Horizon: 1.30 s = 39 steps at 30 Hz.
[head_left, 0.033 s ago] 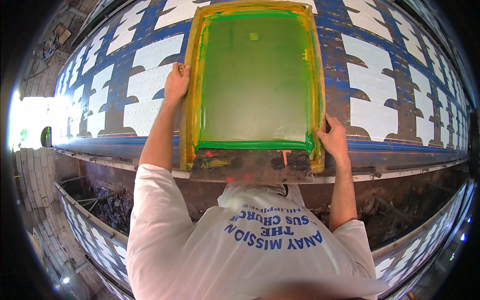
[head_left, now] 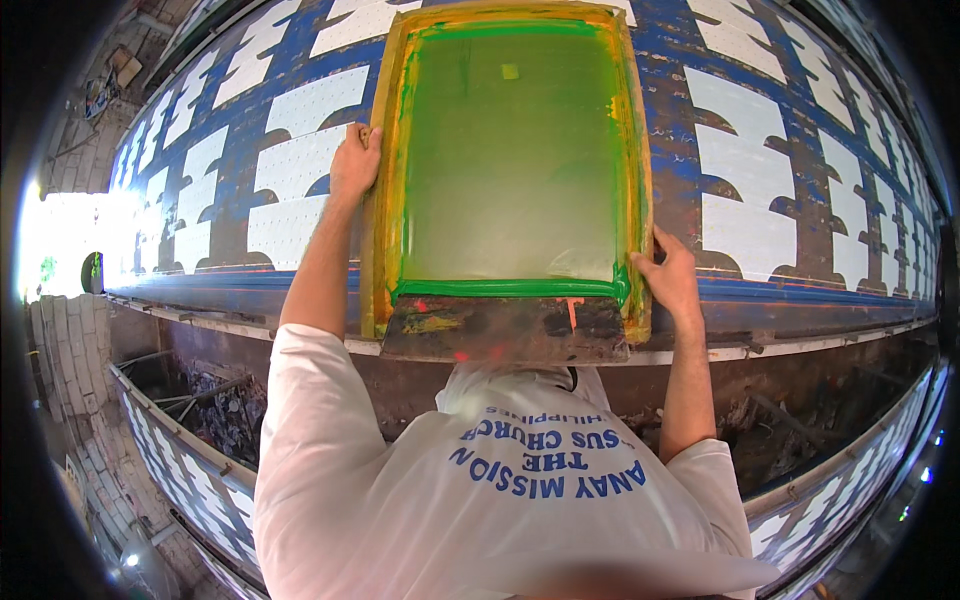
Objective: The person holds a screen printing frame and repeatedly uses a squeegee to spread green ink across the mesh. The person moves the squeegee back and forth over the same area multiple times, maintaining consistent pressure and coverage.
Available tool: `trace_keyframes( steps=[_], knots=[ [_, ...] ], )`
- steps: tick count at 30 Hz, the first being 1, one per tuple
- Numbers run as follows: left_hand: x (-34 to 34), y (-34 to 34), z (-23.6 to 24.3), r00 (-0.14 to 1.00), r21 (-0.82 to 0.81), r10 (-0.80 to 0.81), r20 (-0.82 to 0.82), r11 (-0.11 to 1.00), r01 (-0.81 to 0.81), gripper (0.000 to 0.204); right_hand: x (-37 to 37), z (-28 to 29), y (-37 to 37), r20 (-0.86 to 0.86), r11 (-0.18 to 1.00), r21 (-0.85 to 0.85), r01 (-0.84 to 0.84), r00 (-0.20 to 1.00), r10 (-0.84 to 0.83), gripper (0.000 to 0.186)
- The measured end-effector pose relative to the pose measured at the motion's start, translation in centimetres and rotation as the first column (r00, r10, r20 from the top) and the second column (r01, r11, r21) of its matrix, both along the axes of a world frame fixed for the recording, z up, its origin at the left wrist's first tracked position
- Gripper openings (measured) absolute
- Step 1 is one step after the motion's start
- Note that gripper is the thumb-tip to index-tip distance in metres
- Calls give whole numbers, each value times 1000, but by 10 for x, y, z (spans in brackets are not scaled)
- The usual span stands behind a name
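A screen printing frame (head_left: 641, 180) lies in front of me over the long blue table, its wooden edges stained yellow and green. Its mesh (head_left: 510, 170) looks green, with a small pale square near the far end and a bright green band along the near side. My left hand (head_left: 356, 165) is closed around the frame's left edge, about midway along. Lower down, my right hand (head_left: 671, 272) grips the right edge near its front corner, thumb against the side. A dark, paint-marked board (head_left: 500, 330) sits at the frame's near end. What lies under the frame is hidden.
White cut pieces (head_left: 745, 180) with curved notches lie in rows on the blue table (head_left: 660, 130), left and right of the frame. The table's near edge (head_left: 780, 344) runs before me. Another table with white pieces (head_left: 190, 470) is behind me. Block paving (head_left: 70, 350) shows at the left.
The frame and both hands have shifted very slightly, by a hair to the right. Both hands keep the same grip.
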<state>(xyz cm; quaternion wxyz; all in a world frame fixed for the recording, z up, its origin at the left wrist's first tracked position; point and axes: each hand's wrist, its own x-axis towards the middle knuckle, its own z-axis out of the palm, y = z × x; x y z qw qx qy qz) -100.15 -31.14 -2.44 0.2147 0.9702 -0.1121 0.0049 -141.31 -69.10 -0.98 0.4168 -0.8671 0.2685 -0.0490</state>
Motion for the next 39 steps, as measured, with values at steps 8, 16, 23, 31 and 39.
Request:
trace_keyframes(
  steps=[8, 16, 23, 31, 39],
  knots=[
    [14, -4, -6, 998, -49, -47, 29, 998, 48, 55, 6, 46, 76, 66, 940, -223, -257, 958, 278, 70],
    [9, -5, 0, 998, -104, -69, 5, 992, 69, 53, 18, 55, 195, -111, 621, -306, -722, 675, 730, 56],
    [6, -4, 1, 997, -142, -68, -26, 988, 64, 52, 31, 52, 214, -218, 703, -500, -506, 859, 463, 54],
    [6, -3, -5, 997, -188, -69, -46, 980, 60, 53, 32, 81, 217, -153, 754, -510, -414, 906, 394, 54],
    [10, -4, -9, 996, -194, -85, -23, 978, 79, 54, 41, 47, 219, -223, 721, -529, -448, 893, 391, 59]
  ],
)
